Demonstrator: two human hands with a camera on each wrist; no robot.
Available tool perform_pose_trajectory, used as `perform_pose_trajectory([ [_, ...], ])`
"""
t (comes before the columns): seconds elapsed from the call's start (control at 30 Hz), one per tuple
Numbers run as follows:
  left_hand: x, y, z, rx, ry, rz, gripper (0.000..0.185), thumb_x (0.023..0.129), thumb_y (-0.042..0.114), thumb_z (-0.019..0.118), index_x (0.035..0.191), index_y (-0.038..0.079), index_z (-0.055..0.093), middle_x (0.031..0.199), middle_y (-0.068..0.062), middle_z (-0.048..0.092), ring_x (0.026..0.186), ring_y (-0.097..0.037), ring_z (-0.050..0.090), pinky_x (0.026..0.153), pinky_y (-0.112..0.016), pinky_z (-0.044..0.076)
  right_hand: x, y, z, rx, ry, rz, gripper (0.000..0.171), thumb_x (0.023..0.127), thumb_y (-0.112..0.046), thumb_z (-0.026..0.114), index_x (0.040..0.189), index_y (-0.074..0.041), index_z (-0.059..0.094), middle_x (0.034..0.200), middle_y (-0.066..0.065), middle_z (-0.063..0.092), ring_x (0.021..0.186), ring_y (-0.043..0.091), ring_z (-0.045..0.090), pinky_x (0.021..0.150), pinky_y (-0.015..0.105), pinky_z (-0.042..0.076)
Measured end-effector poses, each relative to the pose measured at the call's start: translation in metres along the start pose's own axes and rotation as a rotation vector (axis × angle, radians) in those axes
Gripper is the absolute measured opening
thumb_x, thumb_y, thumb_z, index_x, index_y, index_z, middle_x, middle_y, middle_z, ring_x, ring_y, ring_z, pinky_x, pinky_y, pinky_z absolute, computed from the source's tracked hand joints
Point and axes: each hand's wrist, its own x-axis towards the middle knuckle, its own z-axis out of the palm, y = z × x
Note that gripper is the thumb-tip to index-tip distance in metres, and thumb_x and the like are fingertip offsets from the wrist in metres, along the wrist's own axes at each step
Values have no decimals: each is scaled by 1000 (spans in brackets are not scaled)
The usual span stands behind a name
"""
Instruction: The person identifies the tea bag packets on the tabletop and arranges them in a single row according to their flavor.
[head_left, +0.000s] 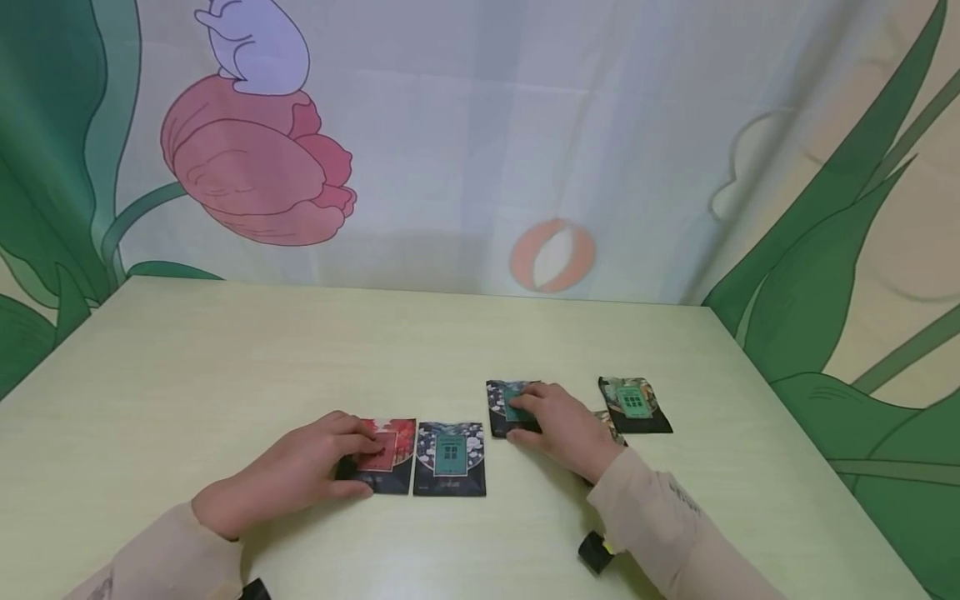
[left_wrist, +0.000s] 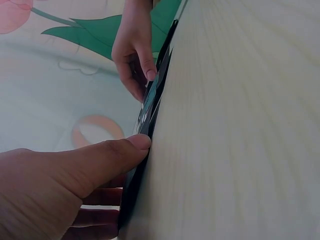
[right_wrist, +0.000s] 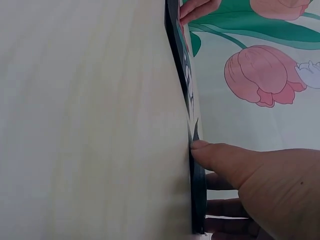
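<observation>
While the left hand [head_left: 322,454] grips a red packet [head_left: 401,458], the right hand [head_left: 566,425] seemingly a blue packet [head_left: 500,415], both look light, pliable, best edge-held.

We cannot read the tiny lettering [head_left: 451,452]; the right grip [head_left: 566,427] hides most of one packet [head_left: 610,425]; the head view's top edge crops a printed white animal [head_left: 262,50].

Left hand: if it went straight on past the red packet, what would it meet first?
The left hand would probably first meet the teal-labelled packet just right of the red packet, though depth is hard to judge.
</observation>
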Motion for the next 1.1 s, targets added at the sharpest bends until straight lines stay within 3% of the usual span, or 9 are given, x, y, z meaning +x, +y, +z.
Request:
perform_pose_trajectory([
  [0.47,-1,1,-1,5,-4,-5,48,71,37,83,111,13,72,118,-2,63,107,-19,57,88,-37,55,-17,-9,2,-11,29,-59,49,85,-36,71,126,-10,63,131,12,58,119,29,55,100,42,49],
  [1.1,0,1,-1,17,-2,-15,49,70,38,84,111,14,72,117,-1,64,106,-18,56,87,-36,56,-35,-16,2,-32,52,-94,50,83,-40,72,122,-10,66,121,10,62,109,28,57,97,45,48],
])
